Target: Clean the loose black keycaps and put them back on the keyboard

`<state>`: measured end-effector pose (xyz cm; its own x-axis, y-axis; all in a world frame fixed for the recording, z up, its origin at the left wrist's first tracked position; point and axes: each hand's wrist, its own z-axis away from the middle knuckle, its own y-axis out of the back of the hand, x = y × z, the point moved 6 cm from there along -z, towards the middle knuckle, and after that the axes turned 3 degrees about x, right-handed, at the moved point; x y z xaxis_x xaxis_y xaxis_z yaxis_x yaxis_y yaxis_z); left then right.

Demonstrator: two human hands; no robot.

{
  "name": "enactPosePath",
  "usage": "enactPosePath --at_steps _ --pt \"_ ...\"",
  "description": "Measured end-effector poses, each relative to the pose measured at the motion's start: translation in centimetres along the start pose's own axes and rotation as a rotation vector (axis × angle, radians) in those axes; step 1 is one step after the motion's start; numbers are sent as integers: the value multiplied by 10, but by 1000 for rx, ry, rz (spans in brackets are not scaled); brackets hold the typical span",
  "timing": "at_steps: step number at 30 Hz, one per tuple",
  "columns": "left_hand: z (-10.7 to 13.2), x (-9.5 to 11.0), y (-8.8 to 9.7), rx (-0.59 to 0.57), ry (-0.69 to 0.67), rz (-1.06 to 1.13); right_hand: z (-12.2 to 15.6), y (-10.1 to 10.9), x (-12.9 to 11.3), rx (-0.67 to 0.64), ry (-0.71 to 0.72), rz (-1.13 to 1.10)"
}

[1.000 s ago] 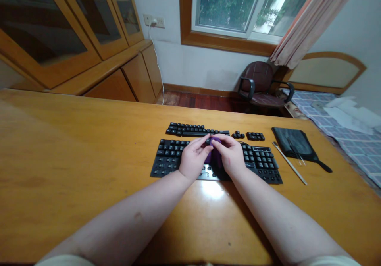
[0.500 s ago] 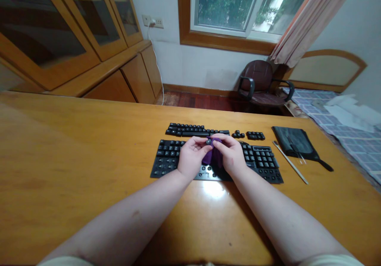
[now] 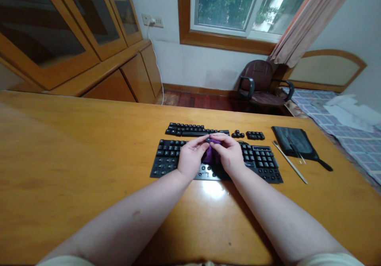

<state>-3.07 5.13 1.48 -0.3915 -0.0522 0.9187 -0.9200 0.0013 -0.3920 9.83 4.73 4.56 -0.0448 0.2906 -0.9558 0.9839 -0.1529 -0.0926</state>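
One small dark keycap (image 3: 207, 139) sits in the closed pinch of my left hand (image 3: 191, 155), against purple cloth (image 3: 211, 156) gathered tightly by my right hand (image 3: 230, 153), above the keyboard (image 3: 263, 159). Probably light, stiff and slippery, it is best held by its sides; the cloth looks soft. Loose keycaps (image 3: 186, 130) lie beyond.
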Motion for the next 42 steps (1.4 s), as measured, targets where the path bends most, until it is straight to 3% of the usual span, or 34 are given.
enactPosePath --at_steps 8,16,23,28,32,38,42 --pt "3 7 -6 -38 29 -29 2 2 15 81 -217 -101" --pt "0 -4 -2 -15 33 53 0 2 8 26 -61 -12" --pt "1 -3 -3 -15 22 20 3 4 16 84 -178 -63" --pt "0 -5 -2 -24 15 38 3 1 3 38 -20 38" --pt "0 -6 -3 -36 43 71 2 3 4 87 -75 37" --pt "-1 -8 -4 -24 72 115 3 1 5 65 -28 29" --pt "1 -12 -6 -97 129 123 3 3 12 101 -141 -17"
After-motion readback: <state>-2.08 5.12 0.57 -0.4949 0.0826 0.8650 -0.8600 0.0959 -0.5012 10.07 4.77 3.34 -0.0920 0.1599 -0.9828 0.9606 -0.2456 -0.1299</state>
